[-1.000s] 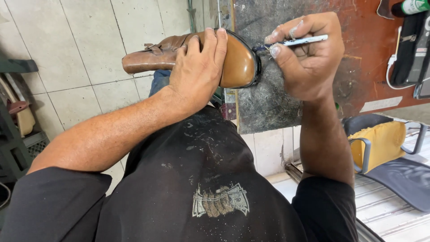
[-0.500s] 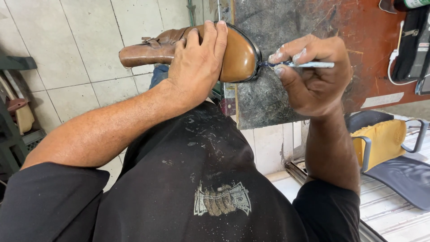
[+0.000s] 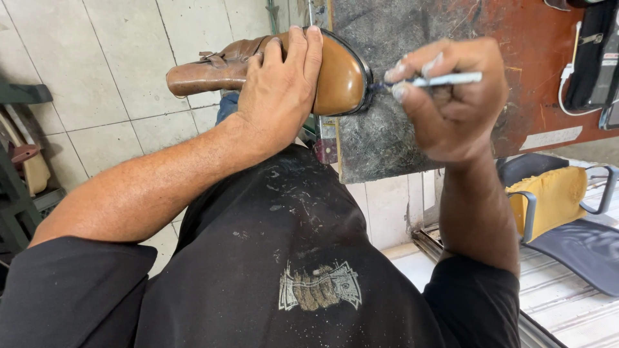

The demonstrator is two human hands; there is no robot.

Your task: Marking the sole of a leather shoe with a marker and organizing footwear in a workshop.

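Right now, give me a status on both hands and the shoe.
Left hand clamps brown shoe on the knee. Right hand holds thin tool, tip at sole edge. Nothing in the way.

Left hand (image 3: 280, 90) on boot (image 3: 335, 77), brush (image 3: 445, 80) touching its right edge

The left hand (image 3: 280, 90) covers the middle of the brown leather shoe (image 3: 338, 80), so its laces or throat cannot be seen. The tip of the thin tool (image 3: 445, 80) in the right hand (image 3: 451, 103) is too small and dark to tell where it meets the shoe's sole edge. At far right, a black bag (image 3: 590, 58) is cut off by the frame, as is the yellow-cushioned chair (image 3: 548, 193). Dark shelving (image 3: 16, 187) at left is clipped too.
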